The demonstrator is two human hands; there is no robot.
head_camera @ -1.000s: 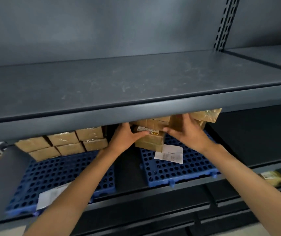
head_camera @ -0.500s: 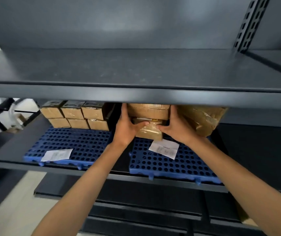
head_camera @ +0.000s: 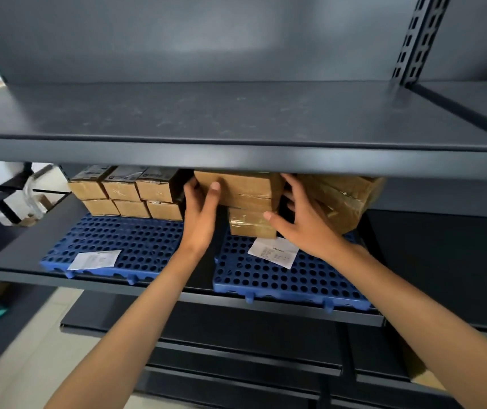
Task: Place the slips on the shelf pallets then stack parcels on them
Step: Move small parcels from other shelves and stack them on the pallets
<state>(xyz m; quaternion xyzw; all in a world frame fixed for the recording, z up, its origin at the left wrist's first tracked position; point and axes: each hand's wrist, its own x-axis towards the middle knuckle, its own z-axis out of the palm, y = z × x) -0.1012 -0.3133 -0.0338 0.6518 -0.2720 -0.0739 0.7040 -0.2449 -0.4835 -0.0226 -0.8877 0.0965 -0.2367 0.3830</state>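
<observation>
left grip (head_camera: 201, 214) is curled round the left edge of parcel stack (head_camera: 245, 188), right grip (head_camera: 304, 222) is clasped on its right side; stack is set on right pallet (head_camera: 295, 286), behind slip (head_camera: 274, 251).

no text can be read: print on the right slip (head_camera: 274, 251), the left slip (head_camera: 94, 259) and the dark parcel labels (head_camera: 124, 174) is too blurred.

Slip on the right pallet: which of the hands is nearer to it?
Right. The right hand holds the right side of the parcel stack, just behind the slip; the left hand grips its left side, farther off.
</observation>
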